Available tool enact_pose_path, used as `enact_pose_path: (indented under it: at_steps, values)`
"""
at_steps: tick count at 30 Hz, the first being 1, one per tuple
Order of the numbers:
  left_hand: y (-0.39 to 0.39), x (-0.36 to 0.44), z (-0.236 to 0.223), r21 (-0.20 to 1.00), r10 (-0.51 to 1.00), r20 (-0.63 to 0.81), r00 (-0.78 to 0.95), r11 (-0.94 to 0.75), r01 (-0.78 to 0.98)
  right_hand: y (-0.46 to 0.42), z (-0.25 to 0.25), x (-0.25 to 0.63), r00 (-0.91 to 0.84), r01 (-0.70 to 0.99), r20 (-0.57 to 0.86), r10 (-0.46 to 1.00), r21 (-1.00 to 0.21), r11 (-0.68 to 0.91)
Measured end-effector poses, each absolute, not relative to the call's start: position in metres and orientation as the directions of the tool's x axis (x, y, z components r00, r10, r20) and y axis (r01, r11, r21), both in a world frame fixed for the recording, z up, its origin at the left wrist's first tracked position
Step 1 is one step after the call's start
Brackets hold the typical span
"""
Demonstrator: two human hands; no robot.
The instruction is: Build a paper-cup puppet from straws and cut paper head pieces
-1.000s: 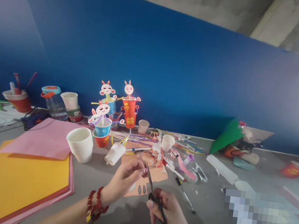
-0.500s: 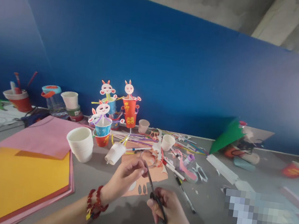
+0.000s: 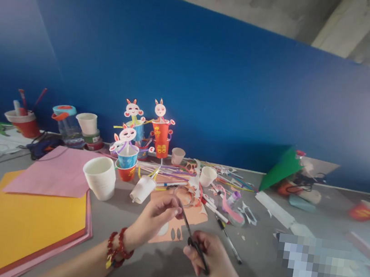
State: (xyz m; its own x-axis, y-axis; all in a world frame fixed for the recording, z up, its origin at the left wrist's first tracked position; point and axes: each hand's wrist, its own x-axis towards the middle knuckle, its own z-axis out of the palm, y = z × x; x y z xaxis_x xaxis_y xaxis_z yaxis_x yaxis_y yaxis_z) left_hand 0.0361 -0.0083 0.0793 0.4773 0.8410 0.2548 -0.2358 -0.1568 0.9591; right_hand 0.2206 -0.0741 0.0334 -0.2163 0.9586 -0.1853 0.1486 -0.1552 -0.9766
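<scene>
My right hand is wrapped round the black handles of a pair of scissors, whose blades point up and to the left. The blade tips reach the pinched fingers of my left hand. Whatever those fingers hold is too small to make out. Under and behind both hands lies a sheet of orange paper with oval and leaf-shaped holes cut in it. A white paper cup with yellow strips lies tipped just beyond my left hand.
Paper-cup rabbit figures stand at the back. A white cup and stacked coloured paper are on the left. Beyond my right hand lie a pen, markers and paper scraps. A green sheet leans at the back right.
The pink sheet on the left has shifted slightly on the stack. Both hands stay nearly in place, and the scissors' handles look a little closer together.
</scene>
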Motion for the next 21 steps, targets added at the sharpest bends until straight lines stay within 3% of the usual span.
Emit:
enact_pose_path:
  at_steps: [10, 15, 17, 19, 21]
  values:
    - [-0.008, 0.034, 0.079, 0.960, 0.829, 0.272, 0.489, -0.200, -0.195, -0.070, 0.021, 0.226, -0.162, 0.189, -0.196, 0.967, -0.968, -0.165]
    - [-0.007, 0.038, 0.073, 0.953, 0.847, 0.247, 0.472, -0.124, -0.276, -0.069, 0.021, 0.231, -0.162, 0.257, -0.037, 0.986, -0.966, 0.006]
    - [-0.004, 0.038, 0.066, 0.960, 0.861, 0.202, 0.466, -0.080, -0.269, -0.067, 0.023, 0.243, -0.098, 0.445, 0.014, 0.995, -0.894, 0.056]
    - [0.000, 0.039, 0.061, 0.966, 0.876, 0.141, 0.461, -0.019, -0.258, -0.066, 0.025, 0.261, 0.040, 0.716, 0.021, 0.999, -0.698, -0.014]
    - [0.002, 0.039, 0.058, 0.966, 0.886, 0.085, 0.457, 0.038, -0.254, -0.066, 0.026, 0.278, 0.173, 0.860, 0.003, 0.985, -0.488, -0.150]
